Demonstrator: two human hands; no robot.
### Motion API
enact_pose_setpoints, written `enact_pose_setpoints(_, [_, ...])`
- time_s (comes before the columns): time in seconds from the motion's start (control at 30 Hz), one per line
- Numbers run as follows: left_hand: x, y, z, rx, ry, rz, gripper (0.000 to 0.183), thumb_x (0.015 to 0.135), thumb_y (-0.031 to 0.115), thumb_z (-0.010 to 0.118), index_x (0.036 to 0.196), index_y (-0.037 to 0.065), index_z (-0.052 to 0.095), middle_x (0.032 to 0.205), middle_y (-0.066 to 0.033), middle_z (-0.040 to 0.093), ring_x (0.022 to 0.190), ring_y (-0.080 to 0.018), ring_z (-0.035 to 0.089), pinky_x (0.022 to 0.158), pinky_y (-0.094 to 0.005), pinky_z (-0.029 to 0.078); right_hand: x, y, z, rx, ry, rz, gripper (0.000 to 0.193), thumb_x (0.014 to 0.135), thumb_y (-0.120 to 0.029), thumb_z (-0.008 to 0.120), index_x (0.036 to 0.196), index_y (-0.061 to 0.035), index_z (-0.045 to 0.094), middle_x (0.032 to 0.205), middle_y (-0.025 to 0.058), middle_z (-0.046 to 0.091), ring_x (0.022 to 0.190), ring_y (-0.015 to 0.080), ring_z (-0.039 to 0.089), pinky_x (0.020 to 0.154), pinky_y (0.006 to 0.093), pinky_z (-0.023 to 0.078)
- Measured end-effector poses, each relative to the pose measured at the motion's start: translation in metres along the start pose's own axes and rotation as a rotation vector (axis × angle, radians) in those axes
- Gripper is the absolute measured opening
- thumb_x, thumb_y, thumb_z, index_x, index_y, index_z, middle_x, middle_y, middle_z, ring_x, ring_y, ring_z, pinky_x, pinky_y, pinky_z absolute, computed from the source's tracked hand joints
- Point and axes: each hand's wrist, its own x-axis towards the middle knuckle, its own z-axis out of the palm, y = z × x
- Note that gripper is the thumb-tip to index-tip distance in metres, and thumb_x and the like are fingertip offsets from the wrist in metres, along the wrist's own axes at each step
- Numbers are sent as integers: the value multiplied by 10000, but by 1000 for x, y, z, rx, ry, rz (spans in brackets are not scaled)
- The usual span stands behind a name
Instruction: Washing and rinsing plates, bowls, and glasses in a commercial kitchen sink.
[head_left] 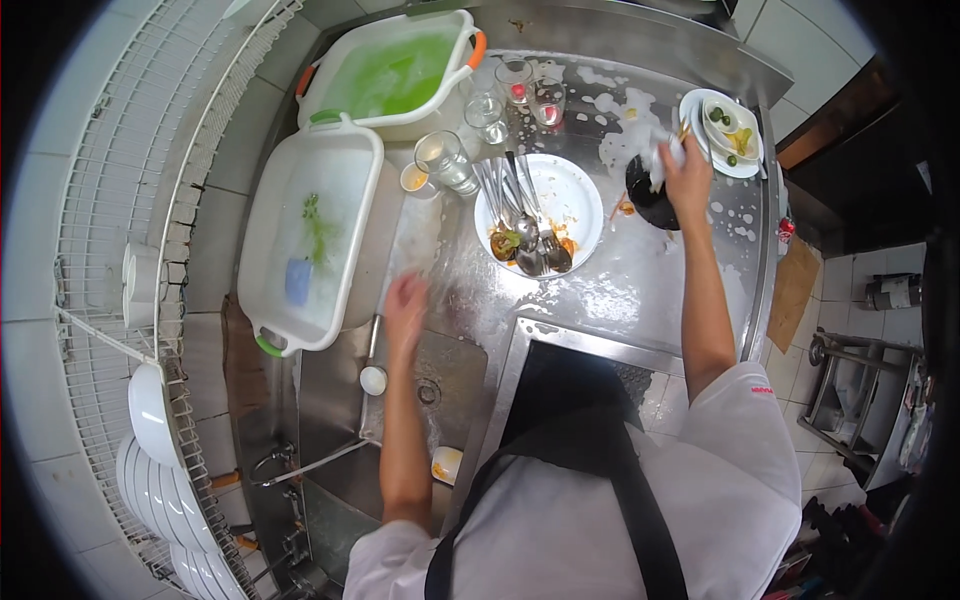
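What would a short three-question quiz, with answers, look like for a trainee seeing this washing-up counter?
1. True or false: the pile of cutlery rests on a round white plate.
2. Which of the person's hands is nearer the bowl of food scraps?
3. What colour is the liquid in the orange-handled tub? A) orange B) green C) black

Key: 1. True. 2. The right hand. 3. B, green.
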Motion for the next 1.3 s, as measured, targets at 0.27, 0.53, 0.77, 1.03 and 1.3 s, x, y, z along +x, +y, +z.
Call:
enact_pose_setpoints(0.27, [66,110,226,1065,-59,67,1061,705,372,742,1371,-149,101,1090,-297,563,1040,-361,572,904,-404,457,-119,17,1,49,-38,-21,526,758,-123,668,1241,-25,484,1100,199,550,985,348,561,832,410,459])
enact_pose_setpoints(0.53, [84,99,243,833,-212,117,490,722,74,611,1116,-102,378,1012,-305,592,992,-386,601,890,-415,477,-185,5,-37,387,-276,407,275,775,-60,621,1049,-37,602,976,121,630,772,205,619,701,309,496])
enact_pose_setpoints(0.77, [72,101,224,645,-244,68,535,706,108,607,1110,-133,352,1038,-334,575,1002,-450,576,906,-451,457,-172,-19,-8,485,-371,390,239,792,-62,614,1028,-23,610,923,107,643,737,167,600,697,285,486])
enact_pose_setpoints(1.03, [21,126,109,39,-164,353,342,821,136,482,1116,-25,415,745,-203,581,686,-336,594,670,-409,470,-204,-113,-11,595,-1543,168,236,877,-234,571,847,-17,661,665,18,605,621,78,530,539,223,412])
enact_pose_setpoints(1.3, [-151,11,-103,-32,-46,472,163,725,103,762,710,67,604,649,-69,608,559,-121,585,458,-292,414,-342,-232,56,960,-1845,802,439,972,-392,380,1000,-11,598,760,94,640,547,125,586,481,240,493])
